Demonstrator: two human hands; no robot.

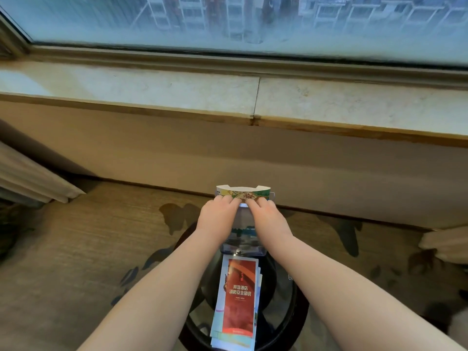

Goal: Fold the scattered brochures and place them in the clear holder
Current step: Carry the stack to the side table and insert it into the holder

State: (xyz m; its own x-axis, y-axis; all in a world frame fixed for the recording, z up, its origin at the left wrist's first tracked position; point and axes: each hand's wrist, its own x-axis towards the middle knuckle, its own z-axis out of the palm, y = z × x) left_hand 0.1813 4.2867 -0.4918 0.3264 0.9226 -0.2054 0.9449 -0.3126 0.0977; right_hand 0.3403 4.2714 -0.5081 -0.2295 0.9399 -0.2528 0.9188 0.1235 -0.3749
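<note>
The round dark worktop is cut off below, its near rim hidden by both forearms. A stack of brochures, red cover on top, lies just on the near side of the clear holder, whose walls are hard to make out. At the holder's top, the left hand and right hand grip a folded brochure, fingers pressed together and curled on its lower edge. The thumbs are hidden.
</note>
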